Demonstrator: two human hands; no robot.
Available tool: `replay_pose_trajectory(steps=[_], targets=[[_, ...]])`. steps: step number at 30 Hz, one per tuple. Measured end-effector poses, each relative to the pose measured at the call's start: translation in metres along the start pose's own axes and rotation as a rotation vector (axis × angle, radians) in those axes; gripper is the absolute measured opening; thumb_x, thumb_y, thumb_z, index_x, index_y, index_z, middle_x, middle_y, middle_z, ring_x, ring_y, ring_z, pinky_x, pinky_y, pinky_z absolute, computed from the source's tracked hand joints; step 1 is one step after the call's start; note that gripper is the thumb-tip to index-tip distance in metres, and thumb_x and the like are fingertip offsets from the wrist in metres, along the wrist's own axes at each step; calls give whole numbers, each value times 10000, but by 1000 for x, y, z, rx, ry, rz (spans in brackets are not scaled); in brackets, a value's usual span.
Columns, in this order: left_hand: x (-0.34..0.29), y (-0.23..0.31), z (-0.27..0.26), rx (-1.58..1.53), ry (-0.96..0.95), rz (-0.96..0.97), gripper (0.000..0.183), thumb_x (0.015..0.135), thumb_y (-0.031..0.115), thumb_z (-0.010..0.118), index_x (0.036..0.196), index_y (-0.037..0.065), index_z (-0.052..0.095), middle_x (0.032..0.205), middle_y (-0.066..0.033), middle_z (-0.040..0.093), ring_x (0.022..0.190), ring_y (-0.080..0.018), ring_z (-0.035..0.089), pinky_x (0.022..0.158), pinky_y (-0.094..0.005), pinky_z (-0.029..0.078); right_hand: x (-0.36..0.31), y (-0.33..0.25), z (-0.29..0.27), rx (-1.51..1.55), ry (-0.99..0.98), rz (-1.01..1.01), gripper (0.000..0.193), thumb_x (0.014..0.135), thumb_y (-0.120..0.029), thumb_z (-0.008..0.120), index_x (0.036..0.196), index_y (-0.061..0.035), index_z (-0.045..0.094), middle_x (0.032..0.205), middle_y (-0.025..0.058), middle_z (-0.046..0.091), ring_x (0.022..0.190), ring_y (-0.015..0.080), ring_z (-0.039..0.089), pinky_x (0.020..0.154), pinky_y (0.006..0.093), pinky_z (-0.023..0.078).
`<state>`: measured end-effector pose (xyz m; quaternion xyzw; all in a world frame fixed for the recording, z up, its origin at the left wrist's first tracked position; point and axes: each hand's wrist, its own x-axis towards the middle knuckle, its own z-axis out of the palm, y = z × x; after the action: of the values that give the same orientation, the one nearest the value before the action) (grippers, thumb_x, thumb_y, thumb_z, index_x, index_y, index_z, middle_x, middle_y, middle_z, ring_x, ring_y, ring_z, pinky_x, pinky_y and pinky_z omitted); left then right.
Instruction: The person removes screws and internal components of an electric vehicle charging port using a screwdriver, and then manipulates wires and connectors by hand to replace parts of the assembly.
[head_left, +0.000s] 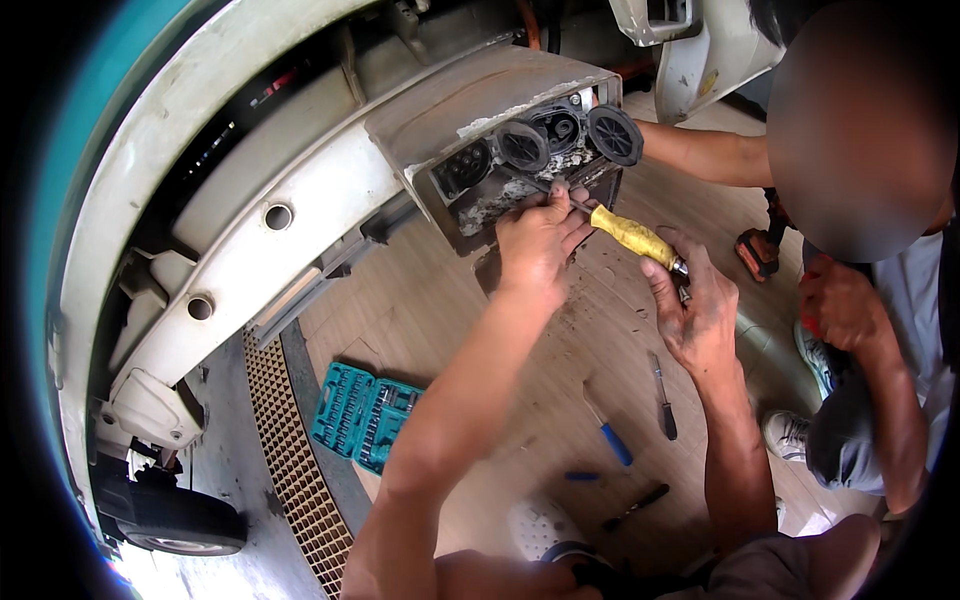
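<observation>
A yellow-handled screwdriver [636, 237] slants toward the opening of a rusty metal box [500, 95] on the vehicle's frame. My left hand [532, 245] is closed around its shaft, just below the opening; the tip is hidden. At the metal-capped rear end of the handle, the thumb and fingers of my right hand [700, 305] are closed. Inside the box are black sockets, with a round black cap [522, 146] hinged open and another black cap [614, 135] beside it. Pale, crusty dirt coats the metal around them.
A person [880, 330] crouches at the right, one arm reaching behind the box. A red-and-black power tool [757, 254] is near them. On the floor lie a teal socket set [365, 415], a blue-handled tool [614, 443] and a black-handled screwdriver [665, 405]. A metal grating [290, 450] runs at left.
</observation>
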<state>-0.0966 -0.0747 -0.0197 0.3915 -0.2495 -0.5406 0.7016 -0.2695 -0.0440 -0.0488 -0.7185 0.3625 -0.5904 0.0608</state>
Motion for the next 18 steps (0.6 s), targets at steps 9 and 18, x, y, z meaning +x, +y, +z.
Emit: replay_pose_trajectory(steps=[9,18], targets=[[-2,-5,0,51,17,-21,109,994,119,552,1060,39,588,1014,-84,654,924,-216,673,848,-373,533,-2,6,6,-100,-158,307,347,951,-281,657,852,52,653,644,222,591,527,366,572,526,441,456],[0,2,2,-116,-41,13,153,985,140,581,1036,-5,580,1009,-132,646,963,-265,664,902,-430,543,14,0,-7,44,-224,77,260,898,-139,693,1106,-8,610,728,173,593,564,292,604,526,407,483]])
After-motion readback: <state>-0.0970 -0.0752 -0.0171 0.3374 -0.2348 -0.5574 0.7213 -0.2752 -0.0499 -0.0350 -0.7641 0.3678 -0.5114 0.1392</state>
